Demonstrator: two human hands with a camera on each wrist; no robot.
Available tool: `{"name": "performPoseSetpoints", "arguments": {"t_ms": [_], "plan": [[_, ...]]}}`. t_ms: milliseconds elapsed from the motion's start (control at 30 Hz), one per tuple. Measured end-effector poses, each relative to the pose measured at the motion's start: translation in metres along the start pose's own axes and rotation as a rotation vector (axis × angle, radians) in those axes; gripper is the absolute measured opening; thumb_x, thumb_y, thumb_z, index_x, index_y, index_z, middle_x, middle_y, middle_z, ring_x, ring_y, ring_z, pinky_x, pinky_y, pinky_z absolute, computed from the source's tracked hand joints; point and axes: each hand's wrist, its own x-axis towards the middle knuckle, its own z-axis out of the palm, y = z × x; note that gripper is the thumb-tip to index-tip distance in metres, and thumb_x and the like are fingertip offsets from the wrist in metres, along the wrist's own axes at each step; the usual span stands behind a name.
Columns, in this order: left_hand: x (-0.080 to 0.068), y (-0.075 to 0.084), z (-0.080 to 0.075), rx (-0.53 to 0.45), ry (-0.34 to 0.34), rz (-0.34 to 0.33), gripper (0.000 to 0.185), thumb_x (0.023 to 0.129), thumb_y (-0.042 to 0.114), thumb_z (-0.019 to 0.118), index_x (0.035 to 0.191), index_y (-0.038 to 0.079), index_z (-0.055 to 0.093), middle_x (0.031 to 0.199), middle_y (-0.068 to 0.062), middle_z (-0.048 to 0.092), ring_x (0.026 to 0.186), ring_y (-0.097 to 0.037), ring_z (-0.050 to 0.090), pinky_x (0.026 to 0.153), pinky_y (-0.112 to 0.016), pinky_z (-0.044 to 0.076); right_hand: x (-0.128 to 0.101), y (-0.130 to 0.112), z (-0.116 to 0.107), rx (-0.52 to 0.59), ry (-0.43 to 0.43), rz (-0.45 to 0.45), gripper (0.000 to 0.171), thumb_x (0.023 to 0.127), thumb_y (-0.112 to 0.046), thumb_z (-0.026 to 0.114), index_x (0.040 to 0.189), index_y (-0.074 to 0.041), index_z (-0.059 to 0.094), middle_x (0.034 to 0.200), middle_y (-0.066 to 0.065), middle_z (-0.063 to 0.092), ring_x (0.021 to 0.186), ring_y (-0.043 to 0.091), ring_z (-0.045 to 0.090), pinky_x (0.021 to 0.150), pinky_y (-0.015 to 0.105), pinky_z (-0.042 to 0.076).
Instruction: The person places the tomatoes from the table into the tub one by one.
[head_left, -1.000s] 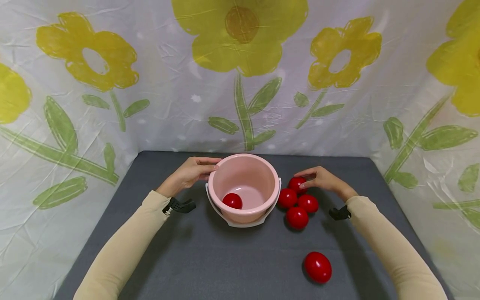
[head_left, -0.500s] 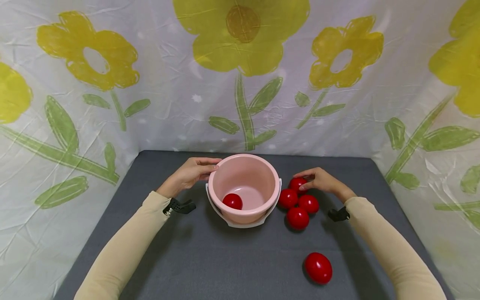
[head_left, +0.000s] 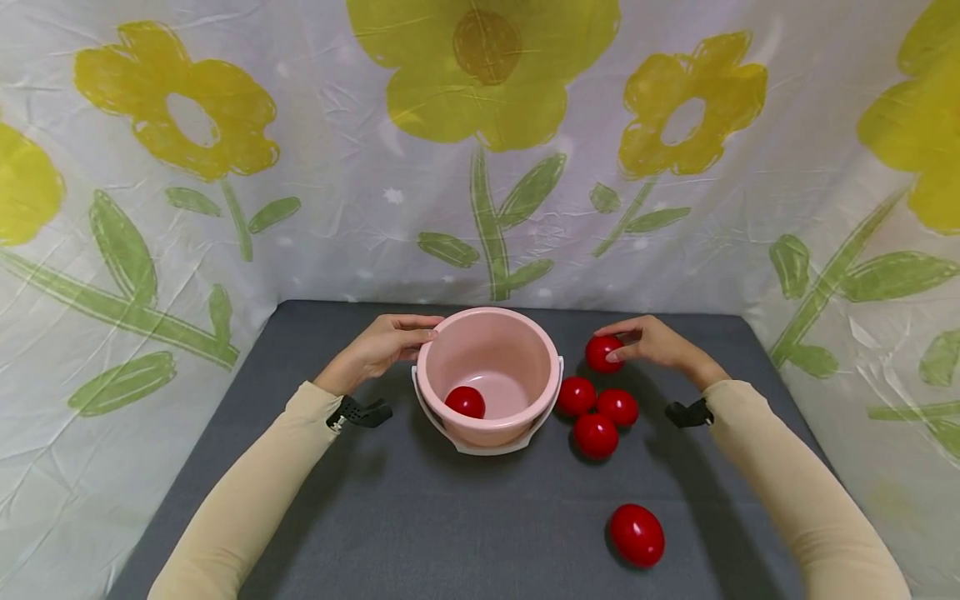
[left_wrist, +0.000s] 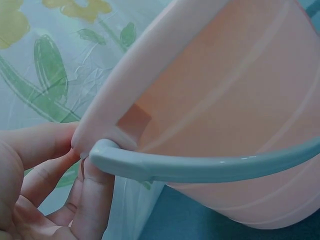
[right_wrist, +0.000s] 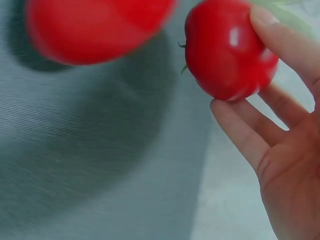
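Head view: right hand (head_left: 660,346) pinching glossy round tomato (head_left: 602,353), left hand (head_left: 378,348) gripping smooth pink bucket (head_left: 489,375).

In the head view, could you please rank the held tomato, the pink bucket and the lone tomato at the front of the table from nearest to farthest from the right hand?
1. Held tomato: pinched in the right hand.
2. Pink bucket: to that hand's left, apart from it.
3. Lone tomato: farthest, at the table's front.
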Motion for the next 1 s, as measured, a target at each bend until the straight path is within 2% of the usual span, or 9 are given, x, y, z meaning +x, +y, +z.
{"name": "performPoseSetpoints", "arguments": {"t_ms": [167, 367, 567, 833, 1000], "plan": [[0.000, 0.000, 0.000, 0.003, 0.001, -0.003, 0.048, 0.096, 0.010, 0.064, 0.142, 0.001, 0.052, 0.116, 0.002, 0.071, 0.086, -0.005, 0.073, 0.075, -0.023, 0.061, 0.000, -0.022, -0.022, -0.007, -0.002, 0.034, 0.049, 0.087, -0.022, 0.077, 0.133, -0.010, 0.064, 0.132, 0.018, 0.065, 0.104, 0.014, 0.068, 0.083, 0.025, 0.058], [0.000, -0.002, 0.000, 0.004, 0.000, -0.005, 0.049, 0.095, 0.011, 0.065, 0.141, 0.000, 0.053, 0.115, 0.003, 0.071, 0.086, -0.004, 0.072, 0.075, -0.022, 0.061, 0.004, -0.047, -0.040, -0.063, 0.022, 0.023, 0.047, 0.089, -0.021, 0.075, 0.133, -0.012, 0.064, 0.136, 0.017, 0.063, 0.116, 0.030, 0.063, 0.081, 0.021, 0.056], [0.002, -0.003, 0.000, -0.004, -0.002, -0.004, 0.049, 0.095, 0.011, 0.066, 0.141, 0.001, 0.053, 0.114, 0.004, 0.072, 0.088, -0.004, 0.072, 0.076, -0.023, 0.061, 0.008, -0.068, -0.043, -0.064, 0.042, 0.036, 0.045, 0.087, -0.023, 0.077, 0.131, -0.017, 0.066, 0.134, 0.012, 0.065, 0.120, 0.029, 0.061, 0.082, 0.023, 0.055], [0.000, -0.001, -0.001, 0.007, -0.006, -0.012, 0.049, 0.095, 0.013, 0.066, 0.142, 0.003, 0.053, 0.135, -0.011, 0.064, 0.091, -0.005, 0.072, 0.080, -0.025, 0.061, 0.019, -0.100, -0.046, -0.099, 0.036, -0.014, 0.044, 0.089, -0.021, 0.075, 0.132, -0.015, 0.066, 0.132, 0.013, 0.065, 0.115, 0.029, 0.062, 0.081, 0.025, 0.056], [-0.001, 0.000, -0.001, 0.006, -0.009, -0.009, 0.049, 0.095, 0.013, 0.066, 0.142, 0.003, 0.053, 0.135, -0.010, 0.064, 0.092, -0.005, 0.072, 0.082, -0.026, 0.061, 0.025, -0.122, -0.045, -0.106, 0.020, -0.025, 0.045, 0.088, -0.023, 0.076, 0.132, -0.019, 0.066, 0.134, 0.011, 0.065, 0.120, 0.028, 0.061, 0.085, 0.026, 0.056]]}}
